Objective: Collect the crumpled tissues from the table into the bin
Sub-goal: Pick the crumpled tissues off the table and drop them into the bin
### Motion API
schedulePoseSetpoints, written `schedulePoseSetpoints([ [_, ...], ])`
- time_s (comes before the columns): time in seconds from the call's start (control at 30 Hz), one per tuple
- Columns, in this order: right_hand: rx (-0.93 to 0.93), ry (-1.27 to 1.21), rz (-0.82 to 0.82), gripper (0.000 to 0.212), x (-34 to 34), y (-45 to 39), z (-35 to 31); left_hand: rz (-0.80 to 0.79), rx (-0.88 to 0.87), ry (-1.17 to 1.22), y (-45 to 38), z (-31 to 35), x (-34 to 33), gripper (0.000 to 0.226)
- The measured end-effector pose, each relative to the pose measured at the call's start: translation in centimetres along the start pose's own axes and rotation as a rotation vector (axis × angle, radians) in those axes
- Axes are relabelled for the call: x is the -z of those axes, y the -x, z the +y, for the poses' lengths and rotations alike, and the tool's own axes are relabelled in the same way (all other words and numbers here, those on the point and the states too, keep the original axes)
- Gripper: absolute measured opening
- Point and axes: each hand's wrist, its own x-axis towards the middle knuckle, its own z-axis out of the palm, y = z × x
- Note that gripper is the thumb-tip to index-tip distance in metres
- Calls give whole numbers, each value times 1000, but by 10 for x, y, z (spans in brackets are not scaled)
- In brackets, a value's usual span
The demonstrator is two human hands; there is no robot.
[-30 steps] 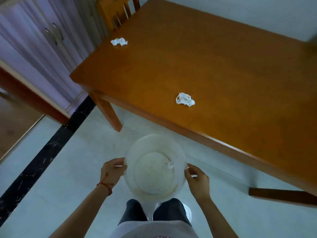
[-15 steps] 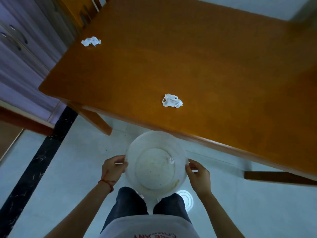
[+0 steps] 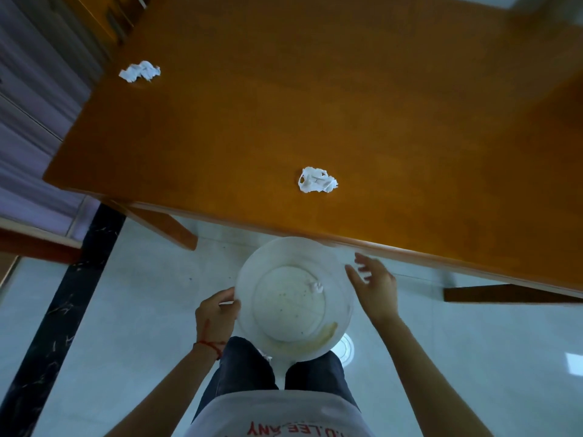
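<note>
Low in the frame, your left hand (image 3: 217, 313) pinches the rim of the white bin (image 3: 295, 299) while your right hand (image 3: 373, 283) sits just beside the opposite rim, fingers spread and gripping nothing. Keep the left grip firm so the bin stays level and its mouth sits close under the table (image 3: 315, 99) edge. Just above it, in mid frame, lies the near crumpled tissue (image 3: 318, 180); take it with your free right hand, closing the fingers around the whole wad so no loose flap trails. 1 more, the far tissue (image 3: 140, 70), waits at upper left by the table's far edge, probably after a step sideways
</note>
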Motion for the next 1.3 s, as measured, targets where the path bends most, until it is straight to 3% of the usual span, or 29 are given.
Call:
schedulePoseSetpoints([
  [0.4, 301, 200, 25, 41, -29, -129, -84, 0, 55, 7, 6, 4, 0, 42],
  [0.63, 304, 386, -89, 42, -45, -151, -87, 1, 60, 9, 7, 5, 1, 43],
  [0.97, 250, 71, 2, 25, -41, -130, -74, -3, 32, -7, 5, 5, 0, 41],
  [1.1, 334, -47, 25, 19, -35, -89, -71, -5, 33, -1, 4, 1, -1, 41],
  [1.3, 352, -39, -157, 21, -41, -6, -46, 25, 18, 0, 7, -6, -1, 30],
])
